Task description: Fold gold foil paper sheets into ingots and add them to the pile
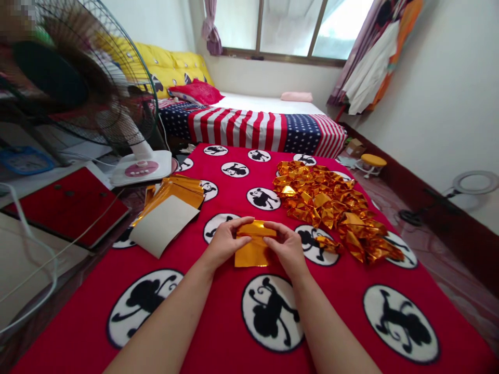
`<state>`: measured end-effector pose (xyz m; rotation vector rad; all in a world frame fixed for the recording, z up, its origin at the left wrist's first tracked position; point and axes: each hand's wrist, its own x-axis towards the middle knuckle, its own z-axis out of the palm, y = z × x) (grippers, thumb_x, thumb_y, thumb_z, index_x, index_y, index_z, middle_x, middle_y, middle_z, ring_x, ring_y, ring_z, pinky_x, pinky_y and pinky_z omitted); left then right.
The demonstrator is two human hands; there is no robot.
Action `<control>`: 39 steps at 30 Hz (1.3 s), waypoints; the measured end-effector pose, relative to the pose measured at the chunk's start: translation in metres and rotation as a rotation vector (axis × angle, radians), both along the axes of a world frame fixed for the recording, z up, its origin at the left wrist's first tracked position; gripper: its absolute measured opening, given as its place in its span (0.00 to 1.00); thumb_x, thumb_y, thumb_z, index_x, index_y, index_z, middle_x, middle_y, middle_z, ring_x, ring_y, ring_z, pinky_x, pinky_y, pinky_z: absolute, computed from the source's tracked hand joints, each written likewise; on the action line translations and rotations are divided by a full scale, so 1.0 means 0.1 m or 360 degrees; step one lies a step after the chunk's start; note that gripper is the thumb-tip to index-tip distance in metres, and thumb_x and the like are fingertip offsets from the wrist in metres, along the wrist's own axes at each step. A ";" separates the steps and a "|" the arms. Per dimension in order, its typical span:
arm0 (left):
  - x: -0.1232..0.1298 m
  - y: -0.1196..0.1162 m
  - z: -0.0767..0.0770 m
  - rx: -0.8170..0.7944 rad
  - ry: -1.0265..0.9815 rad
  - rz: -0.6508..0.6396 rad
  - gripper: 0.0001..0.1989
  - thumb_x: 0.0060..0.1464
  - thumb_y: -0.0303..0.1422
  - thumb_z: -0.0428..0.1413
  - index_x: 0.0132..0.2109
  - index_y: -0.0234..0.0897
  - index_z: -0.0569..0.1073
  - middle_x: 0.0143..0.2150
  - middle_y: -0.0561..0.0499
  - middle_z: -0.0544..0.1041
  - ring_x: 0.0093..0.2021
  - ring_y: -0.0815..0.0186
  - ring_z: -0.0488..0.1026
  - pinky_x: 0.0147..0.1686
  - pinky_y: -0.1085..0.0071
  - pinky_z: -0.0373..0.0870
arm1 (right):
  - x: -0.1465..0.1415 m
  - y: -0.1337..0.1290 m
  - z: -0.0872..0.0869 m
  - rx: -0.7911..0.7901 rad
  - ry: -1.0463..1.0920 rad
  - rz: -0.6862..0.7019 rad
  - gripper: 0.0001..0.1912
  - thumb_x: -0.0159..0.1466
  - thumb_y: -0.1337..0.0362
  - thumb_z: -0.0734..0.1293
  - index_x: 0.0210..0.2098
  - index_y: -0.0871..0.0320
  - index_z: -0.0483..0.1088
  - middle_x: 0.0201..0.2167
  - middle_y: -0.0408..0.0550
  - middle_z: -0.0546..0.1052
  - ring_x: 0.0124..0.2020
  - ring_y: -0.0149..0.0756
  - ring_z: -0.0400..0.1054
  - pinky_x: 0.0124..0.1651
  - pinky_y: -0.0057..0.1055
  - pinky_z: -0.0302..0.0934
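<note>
Across the red cloth [218, 322], to the right of the right hand [287, 246] and beyond it, saw the heap of crumpled gold pieces [319, 197]; to the left, near the left hand [225, 240] but not touching, the pile of flat gold sheets [179, 189], with a pale card [166, 226] over its near part. Between these two hands, at about equal nearness to each, held one gold sheet [253, 254] by both sides of its far part, with narrow pinch. Found it almost square, so could not tell a long axis; noticed only a possible crease running left to right. Counted one cloth, one heap, one pile, one card, two hands, one held sheet. Could not count separate pieces in heap and pile, because of much overlap.
</note>
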<state>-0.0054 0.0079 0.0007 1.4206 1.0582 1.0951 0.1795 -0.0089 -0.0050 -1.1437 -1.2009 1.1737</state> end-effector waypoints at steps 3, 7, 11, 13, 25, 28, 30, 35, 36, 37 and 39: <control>0.00 0.00 -0.01 -0.0001 0.0004 0.0002 0.23 0.44 0.29 0.63 0.50 0.35 0.78 0.48 0.43 0.81 0.46 0.56 0.79 0.44 0.65 0.76 | -0.01 -0.01 0.02 -0.0006 -0.0018 -0.0031 0.20 0.50 0.62 0.74 0.43 0.58 0.77 0.38 0.50 0.81 0.36 0.41 0.76 0.38 0.34 0.70; 0.02 0.00 -0.02 -0.0056 -0.0037 0.0096 0.19 0.42 0.31 0.65 0.45 0.34 0.80 0.43 0.44 0.82 0.40 0.58 0.79 0.40 0.67 0.76 | -0.01 -0.01 0.01 0.0019 -0.0066 -0.0059 0.19 0.51 0.61 0.74 0.43 0.57 0.78 0.38 0.51 0.81 0.37 0.42 0.75 0.37 0.34 0.70; 0.03 -0.01 -0.03 -0.0061 -0.0028 0.0217 0.17 0.43 0.33 0.65 0.42 0.33 0.81 0.39 0.44 0.82 0.37 0.60 0.79 0.37 0.69 0.75 | 0.00 0.00 -0.03 0.0052 -0.0153 -0.0085 0.17 0.54 0.60 0.72 0.43 0.57 0.78 0.37 0.50 0.80 0.35 0.41 0.75 0.32 0.31 0.69; 0.03 -0.02 -0.03 -0.0011 0.0053 0.0272 0.14 0.43 0.33 0.66 0.40 0.34 0.82 0.38 0.45 0.82 0.36 0.60 0.79 0.36 0.70 0.74 | 0.01 0.00 -0.05 0.0079 -0.0184 -0.0081 0.16 0.55 0.59 0.72 0.43 0.57 0.78 0.36 0.50 0.80 0.34 0.39 0.74 0.31 0.30 0.68; 0.02 0.03 -0.07 0.0397 0.0190 0.0290 0.05 0.48 0.34 0.64 0.31 0.37 0.81 0.31 0.49 0.77 0.33 0.67 0.73 0.31 0.75 0.66 | 0.01 -0.01 -0.03 0.0178 -0.0204 -0.0058 0.10 0.58 0.61 0.70 0.39 0.55 0.79 0.37 0.47 0.80 0.39 0.37 0.73 0.42 0.31 0.65; 0.00 0.01 -0.07 0.0402 0.0168 0.0273 0.04 0.48 0.33 0.65 0.31 0.37 0.82 0.29 0.50 0.75 0.30 0.68 0.71 0.28 0.75 0.64 | 0.00 0.01 -0.04 0.0114 -0.0139 -0.0037 0.11 0.57 0.60 0.72 0.39 0.55 0.79 0.36 0.48 0.80 0.37 0.37 0.73 0.40 0.30 0.65; 0.00 -0.01 -0.06 0.0394 0.0161 0.0283 0.04 0.48 0.33 0.64 0.31 0.37 0.82 0.30 0.49 0.77 0.31 0.68 0.73 0.29 0.75 0.66 | -0.02 0.00 -0.03 0.0035 -0.0048 -0.0055 0.11 0.55 0.59 0.73 0.37 0.56 0.79 0.33 0.47 0.80 0.34 0.36 0.73 0.37 0.29 0.65; 0.00 -0.06 -0.06 0.0339 0.0168 0.0410 0.05 0.48 0.33 0.65 0.34 0.37 0.82 0.35 0.48 0.81 0.36 0.64 0.76 0.37 0.72 0.71 | -0.04 -0.01 0.01 -0.0058 0.0223 -0.0109 0.13 0.52 0.56 0.76 0.31 0.57 0.75 0.28 0.44 0.78 0.30 0.33 0.71 0.33 0.26 0.64; -0.01 -0.06 -0.06 0.0320 0.0166 0.0418 0.06 0.47 0.33 0.65 0.35 0.37 0.82 0.35 0.48 0.81 0.36 0.64 0.77 0.38 0.72 0.72 | -0.04 -0.01 0.01 -0.0070 0.0248 -0.0111 0.13 0.52 0.56 0.76 0.30 0.57 0.75 0.28 0.44 0.78 0.29 0.33 0.71 0.33 0.26 0.64; -0.01 -0.06 -0.06 0.0301 0.0171 0.0412 0.07 0.47 0.33 0.65 0.36 0.37 0.82 0.36 0.48 0.82 0.36 0.64 0.77 0.38 0.71 0.73 | -0.04 -0.01 0.02 -0.0084 0.0261 -0.0110 0.13 0.52 0.56 0.76 0.30 0.58 0.75 0.27 0.44 0.77 0.28 0.32 0.70 0.32 0.26 0.63; -0.04 -0.05 -0.06 0.0274 0.0193 0.0378 0.09 0.48 0.32 0.64 0.38 0.37 0.82 0.37 0.47 0.82 0.37 0.63 0.78 0.39 0.71 0.73 | -0.03 -0.01 0.01 -0.0100 0.0269 -0.0112 0.13 0.52 0.55 0.76 0.29 0.58 0.75 0.27 0.44 0.77 0.27 0.31 0.69 0.31 0.25 0.63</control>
